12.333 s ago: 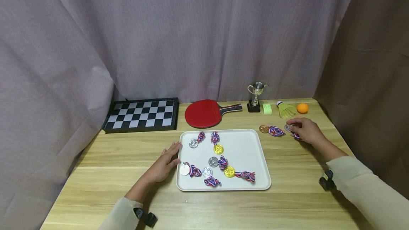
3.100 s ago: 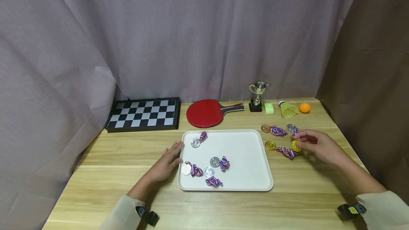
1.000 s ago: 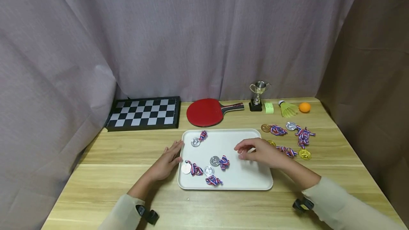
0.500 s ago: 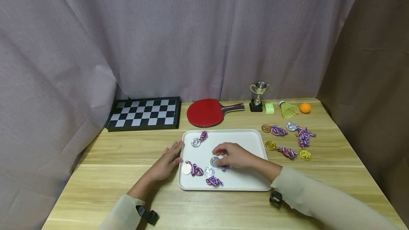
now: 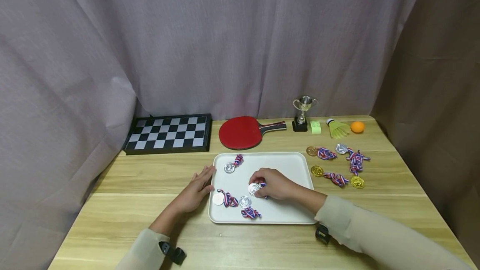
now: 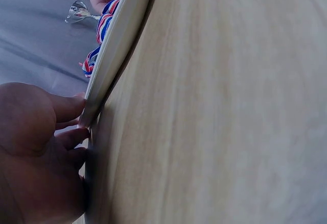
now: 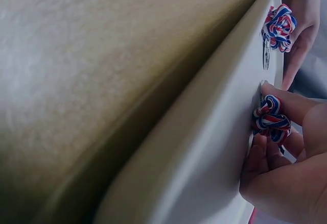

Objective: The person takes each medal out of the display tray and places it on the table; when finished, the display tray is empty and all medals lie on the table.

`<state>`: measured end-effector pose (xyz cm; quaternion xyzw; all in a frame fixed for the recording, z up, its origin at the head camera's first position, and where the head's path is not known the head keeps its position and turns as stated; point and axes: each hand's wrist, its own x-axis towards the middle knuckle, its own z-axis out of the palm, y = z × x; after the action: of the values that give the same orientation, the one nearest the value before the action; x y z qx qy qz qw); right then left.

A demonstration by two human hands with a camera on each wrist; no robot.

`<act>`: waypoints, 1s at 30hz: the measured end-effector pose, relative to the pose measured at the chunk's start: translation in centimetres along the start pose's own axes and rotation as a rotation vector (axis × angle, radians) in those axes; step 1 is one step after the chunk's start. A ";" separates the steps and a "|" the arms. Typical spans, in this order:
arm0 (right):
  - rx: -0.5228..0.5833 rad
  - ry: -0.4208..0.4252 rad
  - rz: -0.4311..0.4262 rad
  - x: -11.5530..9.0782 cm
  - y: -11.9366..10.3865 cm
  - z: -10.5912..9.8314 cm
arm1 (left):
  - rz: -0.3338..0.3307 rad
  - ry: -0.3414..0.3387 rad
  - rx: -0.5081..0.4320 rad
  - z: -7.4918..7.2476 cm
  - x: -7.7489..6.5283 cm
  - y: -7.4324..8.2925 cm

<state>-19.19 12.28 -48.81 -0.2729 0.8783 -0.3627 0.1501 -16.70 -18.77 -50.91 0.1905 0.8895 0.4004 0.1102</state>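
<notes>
With thumb and fingers, my right hand (image 5: 275,183) pinches a silver medal (image 5: 253,188) in the middle of the white tray (image 5: 288,216). Its striped ribbon (image 7: 271,117) bunches under the palm in the right wrist view. Straight fingers of my left hand (image 5: 193,191) touch the tray's left edge. Around the held medal, the tray bears a silver medal (image 5: 229,167) at the back left, another silver medal (image 5: 245,202) near the front, and a pale silver disc medal (image 5: 218,198) at the front left.
Right of the tray lie a bronze medal (image 5: 311,151), a silver medal (image 5: 341,148) and two gold medals (image 5: 316,171). Behind stand a chessboard (image 5: 168,133), red table tennis bat (image 5: 240,132), trophy cup (image 5: 301,113), green block (image 5: 315,127), shuttlecock (image 5: 337,128) and orange ball (image 5: 357,127).
Both gold medals went from the tray to the table on the right. My right hand then came back left over the tray and took hold of a silver medal. My left hand stayed put.
</notes>
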 end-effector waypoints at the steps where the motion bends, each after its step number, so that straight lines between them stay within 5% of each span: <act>1: 0.000 0.000 -0.003 0.0 0.0 0.0 | -0.003 -0.003 0.000 0.0 0.0 0.0; 17: 0.212 0.074 0.080 -0.7 0.4 -0.3 | 0.001 -0.005 0.001 0.1 0.1 0.0; 30: 0.369 0.153 0.154 -6.0 2.1 -4.8 | 0.000 -0.003 -0.001 0.0 0.0 0.2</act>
<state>-17.35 19.69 -46.62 -0.1444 0.8241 -0.5245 0.1578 -16.64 -18.63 -50.80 0.1912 0.8891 0.4007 0.1116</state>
